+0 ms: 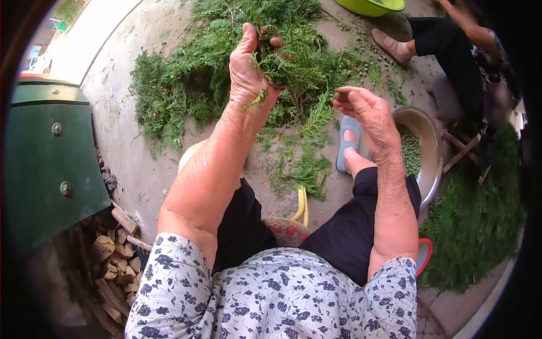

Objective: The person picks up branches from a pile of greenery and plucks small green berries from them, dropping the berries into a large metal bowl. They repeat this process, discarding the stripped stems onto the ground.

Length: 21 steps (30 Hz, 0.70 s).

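My left hand (248, 73) is closed around a leafy evergreen branch (288, 70), its thumb pointing up and away from me. Flat green sprays hang from that branch to the right. Off to the right of it, my right hand (370, 116) is raised with its fingers bent and drawn together; whether something small sits in them I cannot make out. Just beyond my right wrist stands a metal basin (433, 141) holding many small green cones or berries (411, 151). A large heap of cut evergreen branches (192, 79) lies on the ground behind my left hand.
Another person (446, 62) sits at the upper right, near a lime-green basin (372, 7). More greenery (474, 226) lies along the right side. To the left are a dark green metal box (51, 152) and split firewood (116, 254). Loose sprigs (305, 166) lie before my seat.
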Each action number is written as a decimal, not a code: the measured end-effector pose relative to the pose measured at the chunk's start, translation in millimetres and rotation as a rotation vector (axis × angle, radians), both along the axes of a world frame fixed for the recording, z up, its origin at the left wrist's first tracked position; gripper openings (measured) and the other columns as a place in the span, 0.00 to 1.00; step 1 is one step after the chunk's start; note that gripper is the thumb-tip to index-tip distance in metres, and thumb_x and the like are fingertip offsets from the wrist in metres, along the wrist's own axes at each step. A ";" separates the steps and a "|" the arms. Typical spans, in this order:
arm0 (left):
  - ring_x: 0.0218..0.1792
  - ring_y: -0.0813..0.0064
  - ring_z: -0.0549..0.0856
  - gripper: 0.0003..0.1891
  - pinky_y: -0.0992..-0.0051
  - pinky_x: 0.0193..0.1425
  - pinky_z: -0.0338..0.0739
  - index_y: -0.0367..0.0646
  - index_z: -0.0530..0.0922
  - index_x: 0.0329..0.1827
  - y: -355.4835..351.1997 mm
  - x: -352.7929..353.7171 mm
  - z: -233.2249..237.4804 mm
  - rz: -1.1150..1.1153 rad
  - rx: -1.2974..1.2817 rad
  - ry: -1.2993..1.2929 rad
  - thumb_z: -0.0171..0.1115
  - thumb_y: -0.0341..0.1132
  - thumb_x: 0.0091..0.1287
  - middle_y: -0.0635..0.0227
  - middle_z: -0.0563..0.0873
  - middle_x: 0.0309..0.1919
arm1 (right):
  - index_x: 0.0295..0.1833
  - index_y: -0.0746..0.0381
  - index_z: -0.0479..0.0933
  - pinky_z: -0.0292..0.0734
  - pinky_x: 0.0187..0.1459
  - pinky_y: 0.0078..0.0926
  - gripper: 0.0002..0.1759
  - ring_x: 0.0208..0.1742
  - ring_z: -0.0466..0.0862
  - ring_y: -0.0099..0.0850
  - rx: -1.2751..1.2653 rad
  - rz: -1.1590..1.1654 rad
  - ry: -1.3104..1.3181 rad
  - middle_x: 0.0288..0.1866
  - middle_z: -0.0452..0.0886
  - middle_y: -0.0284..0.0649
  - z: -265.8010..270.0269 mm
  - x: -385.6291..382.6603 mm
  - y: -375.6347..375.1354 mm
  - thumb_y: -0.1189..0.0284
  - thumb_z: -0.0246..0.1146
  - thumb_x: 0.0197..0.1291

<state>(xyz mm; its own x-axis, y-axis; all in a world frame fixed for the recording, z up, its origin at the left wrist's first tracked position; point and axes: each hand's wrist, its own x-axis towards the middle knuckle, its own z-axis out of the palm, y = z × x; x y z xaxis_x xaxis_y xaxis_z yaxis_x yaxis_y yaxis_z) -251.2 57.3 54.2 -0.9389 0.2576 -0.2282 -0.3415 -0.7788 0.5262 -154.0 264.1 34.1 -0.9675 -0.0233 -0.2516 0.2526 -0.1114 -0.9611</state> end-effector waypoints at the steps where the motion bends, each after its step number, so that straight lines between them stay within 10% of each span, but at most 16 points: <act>1: 0.22 0.75 0.74 0.15 0.75 0.23 0.71 0.49 0.69 0.40 -1.0 0.4 -1.1 -0.003 0.010 0.023 0.48 0.52 0.69 0.72 0.75 0.26 | 0.52 0.69 0.73 0.72 0.50 0.22 0.22 0.44 0.79 0.26 -0.010 0.052 -0.019 0.44 0.80 0.40 3.3 1.8 -22.9 0.61 0.56 0.64; 5: 0.24 0.74 0.75 0.16 0.74 0.24 0.71 0.48 0.69 0.41 -6.7 2.6 4.4 0.007 0.018 0.025 0.48 0.52 0.69 0.71 0.77 0.27 | 0.50 0.67 0.75 0.74 0.43 0.22 0.18 0.40 0.79 0.24 -0.428 0.191 -0.189 0.38 0.79 0.36 11.1 5.8 -64.0 0.63 0.57 0.64; 11: 0.34 0.71 0.81 0.19 0.70 0.42 0.76 0.44 0.74 0.43 -29.8 4.9 20.6 0.013 -0.174 0.064 0.57 0.51 0.64 0.68 0.82 0.34 | 0.46 0.65 0.76 0.65 0.25 0.14 0.12 0.27 0.71 0.14 -0.314 0.033 -0.155 0.30 0.77 0.28 27.7 5.2 -67.6 0.69 0.60 0.61; 15: 0.44 0.72 0.80 0.21 0.73 0.46 0.74 0.43 0.75 0.48 -88.2 -8.3 8.0 0.085 -0.378 0.037 0.59 0.51 0.63 0.63 0.82 0.43 | 0.43 0.64 0.78 0.66 0.27 0.15 0.10 0.27 0.72 0.16 -0.084 -0.073 -0.010 0.32 0.77 0.27 13.3 -0.4 -54.3 0.70 0.59 0.62; 21: 0.29 0.79 0.81 0.14 0.79 0.33 0.73 0.45 0.77 0.38 -152.6 -8.2 -3.4 0.308 -0.229 -0.185 0.59 0.47 0.64 0.74 0.82 0.30 | 0.37 0.69 0.78 0.71 0.33 0.24 0.09 0.28 0.77 0.26 0.785 0.241 0.132 0.25 0.78 0.43 -6.1 17.5 -49.5 0.73 0.60 0.53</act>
